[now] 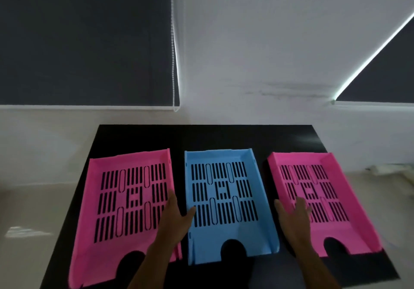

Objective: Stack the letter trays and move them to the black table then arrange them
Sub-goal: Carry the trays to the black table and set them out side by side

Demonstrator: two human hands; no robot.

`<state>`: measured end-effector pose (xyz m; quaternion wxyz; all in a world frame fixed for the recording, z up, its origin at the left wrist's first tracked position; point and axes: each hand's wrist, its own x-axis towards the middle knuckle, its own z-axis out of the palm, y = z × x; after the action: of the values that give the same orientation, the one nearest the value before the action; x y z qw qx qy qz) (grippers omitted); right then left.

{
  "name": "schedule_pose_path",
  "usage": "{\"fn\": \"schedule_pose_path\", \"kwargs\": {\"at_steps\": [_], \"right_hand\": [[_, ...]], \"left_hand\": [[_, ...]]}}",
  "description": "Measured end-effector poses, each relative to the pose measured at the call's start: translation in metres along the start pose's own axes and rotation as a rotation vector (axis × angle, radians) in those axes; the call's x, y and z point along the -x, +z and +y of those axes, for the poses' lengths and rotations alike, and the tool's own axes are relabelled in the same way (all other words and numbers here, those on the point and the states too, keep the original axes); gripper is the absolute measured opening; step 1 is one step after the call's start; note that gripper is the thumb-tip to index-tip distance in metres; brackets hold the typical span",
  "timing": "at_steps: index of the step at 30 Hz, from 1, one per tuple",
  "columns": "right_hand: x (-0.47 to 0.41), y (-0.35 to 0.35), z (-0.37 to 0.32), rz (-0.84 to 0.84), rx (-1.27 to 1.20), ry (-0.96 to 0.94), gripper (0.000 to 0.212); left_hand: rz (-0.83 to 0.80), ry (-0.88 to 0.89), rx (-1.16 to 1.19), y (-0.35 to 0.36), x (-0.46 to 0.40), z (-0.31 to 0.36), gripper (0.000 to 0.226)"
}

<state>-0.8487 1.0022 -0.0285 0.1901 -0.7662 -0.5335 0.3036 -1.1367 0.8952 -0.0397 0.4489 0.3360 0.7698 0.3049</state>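
A: What's on the black table (139,136) rn?

B: Three letter trays, side by side, none stacked. Left pink tray (112,255), blue tray (224,232) in the middle, right pink tray (358,232). All flat, slotted bottoms up to view, notched ends toward the person. Narrow strips of black show btwn them, so they sit apart, just beside each other.

A: And the hands?

B: Left hand (174,219) lies over the gap btwn left pink tray and blue one. Fingers spread, not clasping anything; thumb reaches onto the blue tray's left edge, the rest rest over the pink tray's right side wall.

A: Right one?

B: Right hand (293,217) is at the right pink tray's left wall. Fingers also splayed, tips over the slotted floor, thumb out toward the gap by the blue tray. Nothing gripped. Can't tell if it presses down or just hovers.

A: Room?

B: Dim. White wall (246,53) behind, dark blind (85,38) at left w/ a bead cord (173,42), another dark blind (385,76) at right.
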Motion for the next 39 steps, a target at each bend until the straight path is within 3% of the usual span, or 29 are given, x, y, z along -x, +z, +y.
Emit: {"fn": "schedule_pose_path", "kwargs": {"at_steps": [2,4,10,26,39], "right_hand": [[-0.007,-0.003,0.012,-0.101,0.011,0.005,0.101],[-0.011,-0.001,0.017,-0.179,-0.014,-0.007,0.1],[-0.027,0.017,0.018,-0.287,-0.036,-0.096,0.063],[-0.028,0.014,0.026,-0.27,-0.021,-0.178,0.052],[-0.113,0.029,-0.027,-0.419,-0.003,-0.227,0.076]], "left_hand": [[-0.015,0.005,-0.035,0.009,-0.002,0.001,0.1],[-0.023,0.011,-0.058,0.018,-0.004,0.003,0.096],[0.009,0.033,-0.121,0.035,-0.005,0.017,0.083],[0.094,0.03,-0.173,0.041,-0.014,0.029,0.076],[0.062,0.055,-0.208,0.031,-0.095,0.069,0.078]]}}
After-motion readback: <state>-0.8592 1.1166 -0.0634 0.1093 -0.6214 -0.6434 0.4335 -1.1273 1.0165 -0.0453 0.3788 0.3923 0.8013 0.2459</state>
